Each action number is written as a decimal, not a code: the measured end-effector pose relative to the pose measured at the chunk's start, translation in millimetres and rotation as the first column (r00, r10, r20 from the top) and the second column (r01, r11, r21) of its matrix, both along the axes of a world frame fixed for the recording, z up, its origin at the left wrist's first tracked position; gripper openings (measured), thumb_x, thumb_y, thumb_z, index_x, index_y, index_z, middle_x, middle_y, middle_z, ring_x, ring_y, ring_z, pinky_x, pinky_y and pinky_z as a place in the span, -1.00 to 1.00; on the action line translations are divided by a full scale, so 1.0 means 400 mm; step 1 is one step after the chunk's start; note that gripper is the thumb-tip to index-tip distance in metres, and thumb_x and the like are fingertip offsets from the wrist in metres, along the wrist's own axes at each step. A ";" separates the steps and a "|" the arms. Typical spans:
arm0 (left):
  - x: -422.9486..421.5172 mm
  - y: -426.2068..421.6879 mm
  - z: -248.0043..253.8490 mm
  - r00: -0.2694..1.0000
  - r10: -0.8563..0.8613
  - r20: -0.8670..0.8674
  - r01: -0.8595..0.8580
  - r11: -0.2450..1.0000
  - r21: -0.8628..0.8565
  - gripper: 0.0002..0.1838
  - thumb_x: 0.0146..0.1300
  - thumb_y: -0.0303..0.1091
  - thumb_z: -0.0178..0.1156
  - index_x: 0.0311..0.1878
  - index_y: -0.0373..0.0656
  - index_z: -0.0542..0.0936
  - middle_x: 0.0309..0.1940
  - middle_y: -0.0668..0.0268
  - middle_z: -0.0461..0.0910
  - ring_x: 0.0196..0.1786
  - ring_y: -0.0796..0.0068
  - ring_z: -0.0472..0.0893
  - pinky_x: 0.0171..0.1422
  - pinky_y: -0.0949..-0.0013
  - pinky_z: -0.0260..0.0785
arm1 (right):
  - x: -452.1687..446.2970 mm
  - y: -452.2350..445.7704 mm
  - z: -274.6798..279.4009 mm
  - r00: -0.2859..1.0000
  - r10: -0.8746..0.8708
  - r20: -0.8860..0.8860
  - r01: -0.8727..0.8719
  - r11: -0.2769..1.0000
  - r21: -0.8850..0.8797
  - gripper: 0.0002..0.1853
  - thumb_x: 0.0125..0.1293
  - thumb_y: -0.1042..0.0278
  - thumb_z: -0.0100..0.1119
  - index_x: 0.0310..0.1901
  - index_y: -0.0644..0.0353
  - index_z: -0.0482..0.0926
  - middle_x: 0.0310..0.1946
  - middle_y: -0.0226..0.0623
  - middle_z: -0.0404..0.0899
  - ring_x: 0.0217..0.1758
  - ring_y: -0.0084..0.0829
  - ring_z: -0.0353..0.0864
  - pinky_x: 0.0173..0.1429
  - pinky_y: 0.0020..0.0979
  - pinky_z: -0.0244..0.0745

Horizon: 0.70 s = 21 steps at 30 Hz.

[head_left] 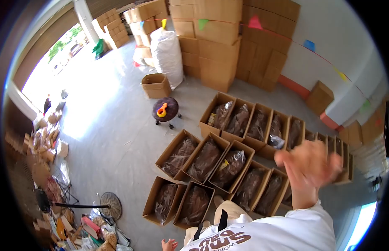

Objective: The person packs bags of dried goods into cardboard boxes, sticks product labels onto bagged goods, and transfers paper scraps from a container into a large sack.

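Observation:
My right hand (309, 165) is raised at the right, in front of the rows of open cardboard boxes, its fingers bent and blurred by motion. Low in the view, my left hand (169, 244) shows only in part, beside my white shirt, with fingers apart and nothing in it. Below and ahead of me, open boxes hold dark brown items in clear plastic bags, such as the bag (197, 205) nearest my legs and another bag (230, 167) with a yellow label.
A round stool (171, 108) bears an orange tape dispenser (161, 110). Behind it are an empty open box (156, 85), a white sack (167, 56) and stacked cartons (217, 46). A stand with a round base (111, 206) and a cluttered pile (94, 228) lie at the left.

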<state>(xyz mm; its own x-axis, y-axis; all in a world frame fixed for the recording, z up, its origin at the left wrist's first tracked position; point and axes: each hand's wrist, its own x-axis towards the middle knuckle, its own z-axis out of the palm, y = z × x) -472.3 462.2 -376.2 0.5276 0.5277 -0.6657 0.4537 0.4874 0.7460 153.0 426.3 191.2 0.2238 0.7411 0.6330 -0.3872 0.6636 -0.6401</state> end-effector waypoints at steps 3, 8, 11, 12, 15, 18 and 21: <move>0.048 0.044 0.153 0.804 0.559 -0.203 -0.592 0.720 -0.362 -0.35 0.13 -0.28 0.14 0.24 0.06 0.05 -0.09 0.13 0.43 0.00 0.15 0.39 0.20 0.03 0.06 | -0.176 -0.124 0.150 0.971 0.188 0.147 -0.202 0.976 0.085 -0.49 0.29 0.04 -0.15 -0.74 0.15 0.40 -0.87 -0.45 0.23 -0.83 -0.52 0.23 0.01 0.03 0.34; -0.015 0.133 0.166 0.840 0.470 -0.272 -0.534 0.804 -0.262 -0.42 0.15 -0.32 0.10 0.20 0.05 0.07 -0.14 0.14 0.44 -0.10 0.19 0.42 0.07 0.10 0.16 | -0.397 -0.316 0.214 0.950 0.313 -0.014 -0.307 0.939 0.158 -0.71 0.06 0.61 -0.27 -0.79 0.17 0.18 -0.84 -0.19 0.15 -0.83 -0.38 0.16 -0.55 -0.31 0.24; -0.048 0.173 0.168 0.867 0.384 -0.318 -0.466 0.850 -0.246 -0.45 0.16 -0.35 0.07 0.18 0.04 0.08 -0.16 0.14 0.44 -0.16 0.22 0.45 -0.01 0.15 0.22 | -0.487 -0.426 0.228 0.984 0.178 -0.025 -0.173 0.974 0.144 -0.71 0.04 0.62 -0.27 -0.79 0.17 0.17 -0.84 -0.21 0.14 -0.82 -0.39 0.16 -0.54 -0.31 0.25; -0.049 0.182 0.167 0.877 0.350 -0.330 -0.438 0.866 -0.244 -0.46 0.16 -0.36 0.06 0.17 0.04 0.09 -0.17 0.14 0.45 -0.18 0.23 0.45 -0.04 0.16 0.23 | -0.511 -0.460 0.234 0.991 0.134 -0.023 -0.129 0.981 0.144 -0.71 0.03 0.62 -0.27 -0.79 0.16 0.17 -0.83 -0.22 0.14 -0.82 -0.40 0.15 -0.54 -0.32 0.26; -0.037 0.204 0.167 0.898 0.250 -0.361 -0.347 0.908 -0.234 -0.50 0.17 -0.38 0.04 0.15 0.04 0.10 -0.20 0.14 0.45 -0.24 0.25 0.48 -0.12 0.20 0.29 | -0.586 -0.563 0.245 1.000 0.000 -0.024 0.003 0.990 0.140 -0.72 0.01 0.63 -0.26 -0.79 0.16 0.16 -0.83 -0.23 0.13 -0.82 -0.41 0.15 -0.54 -0.32 0.26; 0.012 0.219 0.170 0.918 0.150 -0.368 -0.242 0.945 -0.218 -0.53 0.18 -0.41 0.02 0.13 0.03 0.11 -0.23 0.14 0.46 -0.30 0.27 0.50 -0.20 0.25 0.35 | -0.651 -0.674 0.247 0.991 -0.134 -0.019 0.135 0.982 0.132 -0.72 -0.01 0.64 -0.26 -0.79 0.15 0.15 -0.83 -0.25 0.13 -0.81 -0.43 0.14 -0.53 -0.32 0.27; 0.112 0.206 0.198 0.929 0.064 -0.365 -0.137 0.975 -0.178 -0.57 0.19 -0.43 -0.01 0.11 0.03 0.12 -0.25 0.15 0.47 -0.36 0.30 0.52 -0.28 0.29 0.40 | -0.721 -0.803 0.253 0.963 -0.267 -0.012 0.266 0.954 0.141 -0.72 -0.02 0.65 -0.26 -0.80 0.15 0.14 -0.82 -0.27 0.12 -0.81 -0.44 0.13 -0.53 -0.33 0.28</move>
